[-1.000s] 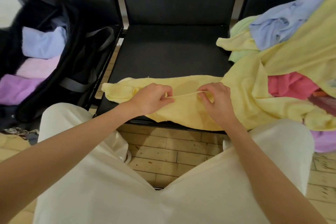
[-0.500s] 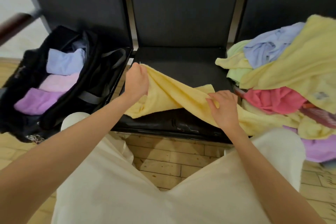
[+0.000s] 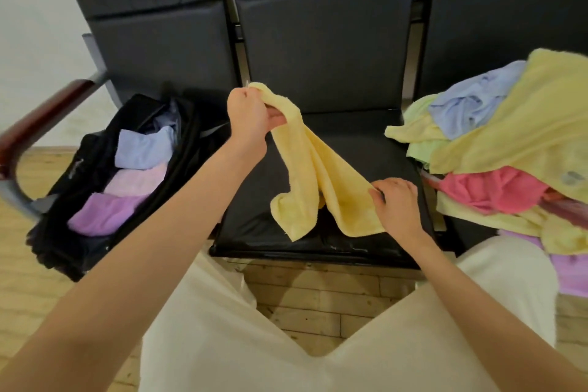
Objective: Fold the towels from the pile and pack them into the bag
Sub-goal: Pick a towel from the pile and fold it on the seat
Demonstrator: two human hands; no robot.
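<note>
Left hand [image 3: 251,119] and right hand [image 3: 396,200] each pinch the yellow towel [image 3: 313,175] above the seat [image 3: 366,140]. Its slack middle sags. It may fold crooked.

The bag [image 3: 105,175] sits on the left seat with folded towels [image 3: 140,178] in it. The middle seat [image 3: 366,149] is between the bag and the towel pile [image 3: 509,143], which probably lies on the right seat.
</note>
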